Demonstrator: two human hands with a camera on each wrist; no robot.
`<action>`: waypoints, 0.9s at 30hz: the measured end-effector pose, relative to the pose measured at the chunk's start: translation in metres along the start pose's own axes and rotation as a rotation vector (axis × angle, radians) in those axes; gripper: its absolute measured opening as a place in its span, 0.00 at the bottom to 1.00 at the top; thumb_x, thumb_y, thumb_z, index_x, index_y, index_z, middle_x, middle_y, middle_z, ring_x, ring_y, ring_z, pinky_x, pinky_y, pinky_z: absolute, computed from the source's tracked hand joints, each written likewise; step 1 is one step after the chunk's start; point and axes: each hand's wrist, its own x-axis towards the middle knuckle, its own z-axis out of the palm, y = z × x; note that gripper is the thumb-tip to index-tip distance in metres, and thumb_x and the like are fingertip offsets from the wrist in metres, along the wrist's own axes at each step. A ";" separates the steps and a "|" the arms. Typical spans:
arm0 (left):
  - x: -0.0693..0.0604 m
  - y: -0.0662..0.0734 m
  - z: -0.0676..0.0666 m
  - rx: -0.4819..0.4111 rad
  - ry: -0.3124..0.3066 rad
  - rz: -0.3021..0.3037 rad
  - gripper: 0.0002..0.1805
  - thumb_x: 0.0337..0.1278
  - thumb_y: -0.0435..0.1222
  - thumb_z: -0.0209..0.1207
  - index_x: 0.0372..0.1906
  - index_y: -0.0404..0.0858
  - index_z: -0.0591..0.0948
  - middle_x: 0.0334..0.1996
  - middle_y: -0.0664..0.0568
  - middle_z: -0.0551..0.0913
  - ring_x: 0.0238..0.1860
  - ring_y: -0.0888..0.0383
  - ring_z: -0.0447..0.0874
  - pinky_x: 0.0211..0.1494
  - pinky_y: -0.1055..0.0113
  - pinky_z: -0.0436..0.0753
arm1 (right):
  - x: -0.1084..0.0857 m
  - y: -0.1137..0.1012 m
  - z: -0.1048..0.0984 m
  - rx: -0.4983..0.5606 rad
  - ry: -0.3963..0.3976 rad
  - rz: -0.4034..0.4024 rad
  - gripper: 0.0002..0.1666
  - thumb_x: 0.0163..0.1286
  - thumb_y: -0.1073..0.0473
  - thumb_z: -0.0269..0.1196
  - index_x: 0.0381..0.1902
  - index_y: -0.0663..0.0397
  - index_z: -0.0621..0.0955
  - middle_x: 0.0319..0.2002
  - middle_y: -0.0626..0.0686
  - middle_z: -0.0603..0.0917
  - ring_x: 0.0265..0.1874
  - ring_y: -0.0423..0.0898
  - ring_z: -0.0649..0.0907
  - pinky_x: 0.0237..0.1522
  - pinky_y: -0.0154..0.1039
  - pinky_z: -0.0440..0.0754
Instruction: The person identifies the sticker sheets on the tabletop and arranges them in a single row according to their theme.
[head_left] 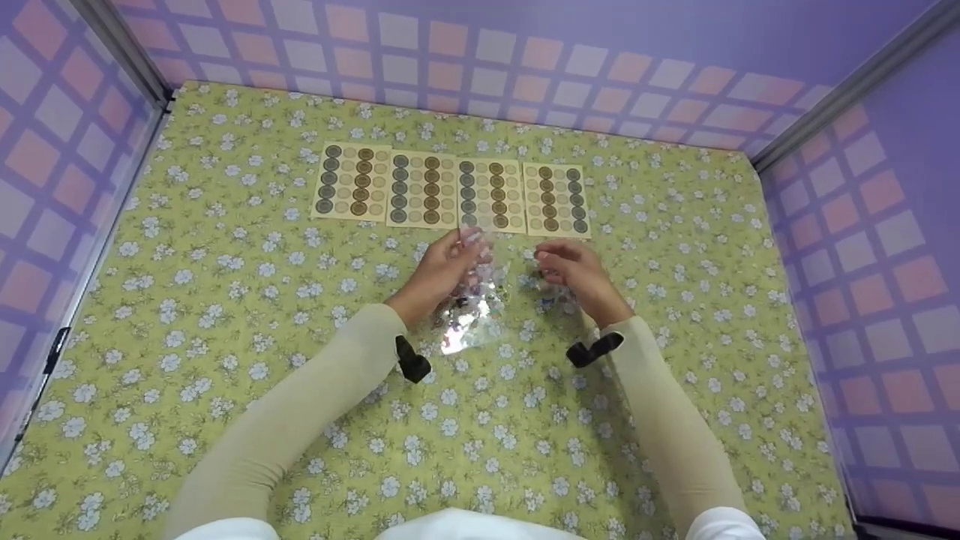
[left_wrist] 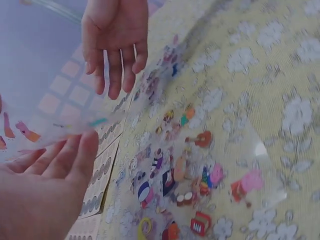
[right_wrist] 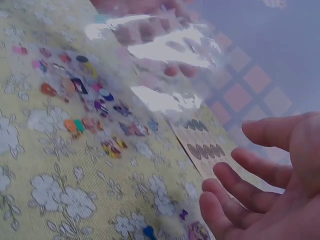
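The clear sheet (right_wrist: 175, 47) hangs from the left grip (head_left: 450, 266), its far edge pinched by thumb and fingers, with most of its surface reaching back from them toward the person. It is thin, flexible, see-through plastic, throwing bright white glare, with small coloured figures on it. Below the clear sheet, flat on the cloth, lies a sheet of stickers (left_wrist: 200, 185): little glossy cut-out shapes, among them a brown guitar and a pink pig.

To the right of the clear sheet, and apart from it, is the right grip (head_left: 574, 274), released, its fingers loosely bent and holding nothing. Near that grip, also right of the clear sheet, lies a second cluster of stickers (left_wrist: 160, 72).

Just beyond the clear sheet, four cream rectangular cards (head_left: 491, 196) stand edge to edge in a row, printed with columns of round, coin-like discs in dark grey, brown and pale tan. Under the clear sheet and all around it, a yellow-green cloth (head_left: 225, 315) with white flowers and a fine ribbed weave covers the counter. Farthest beyond the clear sheet rises a smooth purple wall (head_left: 600, 45), patterned with pink and pale squares.
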 end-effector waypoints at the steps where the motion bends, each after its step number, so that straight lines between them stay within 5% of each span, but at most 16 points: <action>1: 0.000 0.000 0.000 -0.027 -0.006 -0.015 0.31 0.68 0.52 0.52 0.72 0.51 0.62 0.65 0.48 0.75 0.59 0.46 0.78 0.56 0.53 0.81 | -0.001 0.000 0.003 0.016 -0.026 -0.004 0.27 0.72 0.56 0.58 0.63 0.66 0.71 0.60 0.61 0.75 0.61 0.60 0.75 0.64 0.55 0.73; 3: 0.000 0.001 -0.001 -0.092 -0.012 -0.041 0.33 0.69 0.55 0.49 0.74 0.51 0.59 0.69 0.49 0.70 0.65 0.50 0.73 0.65 0.54 0.76 | -0.002 -0.001 0.007 0.049 -0.079 -0.007 0.28 0.72 0.55 0.58 0.64 0.66 0.69 0.60 0.61 0.75 0.57 0.59 0.78 0.63 0.55 0.75; 8: 0.001 0.003 0.000 -0.214 0.004 -0.090 0.39 0.70 0.59 0.40 0.78 0.45 0.48 0.74 0.41 0.55 0.74 0.47 0.59 0.71 0.57 0.69 | -0.005 -0.003 0.015 0.082 -0.167 -0.016 0.28 0.72 0.56 0.59 0.65 0.61 0.70 0.50 0.56 0.80 0.44 0.52 0.85 0.54 0.50 0.83; 14: 0.001 0.004 -0.001 -0.288 -0.087 -0.026 0.41 0.69 0.64 0.30 0.76 0.43 0.52 0.71 0.42 0.63 0.66 0.47 0.72 0.65 0.54 0.76 | -0.006 -0.005 0.017 0.112 -0.158 -0.107 0.19 0.69 0.63 0.60 0.55 0.66 0.74 0.37 0.51 0.84 0.36 0.52 0.86 0.45 0.49 0.85; 17: 0.001 0.004 -0.003 -0.289 -0.100 -0.004 0.41 0.68 0.66 0.27 0.75 0.44 0.56 0.69 0.44 0.68 0.65 0.48 0.73 0.65 0.52 0.75 | -0.006 -0.007 0.018 0.113 -0.118 -0.176 0.17 0.68 0.63 0.62 0.51 0.67 0.75 0.37 0.50 0.84 0.33 0.48 0.85 0.41 0.45 0.86; 22: 0.001 0.003 -0.006 -0.207 -0.038 -0.013 0.41 0.67 0.66 0.29 0.74 0.44 0.58 0.70 0.44 0.67 0.69 0.47 0.67 0.72 0.50 0.67 | -0.007 -0.010 0.019 0.126 0.032 -0.331 0.06 0.67 0.67 0.62 0.42 0.62 0.79 0.35 0.48 0.86 0.32 0.43 0.83 0.35 0.36 0.84; 27: -0.001 0.002 -0.008 -0.170 -0.005 -0.021 0.40 0.68 0.64 0.31 0.73 0.42 0.60 0.71 0.47 0.66 0.71 0.50 0.65 0.74 0.51 0.65 | -0.012 -0.017 0.021 0.116 0.126 -0.469 0.05 0.67 0.69 0.61 0.39 0.66 0.80 0.36 0.48 0.86 0.34 0.43 0.83 0.34 0.32 0.80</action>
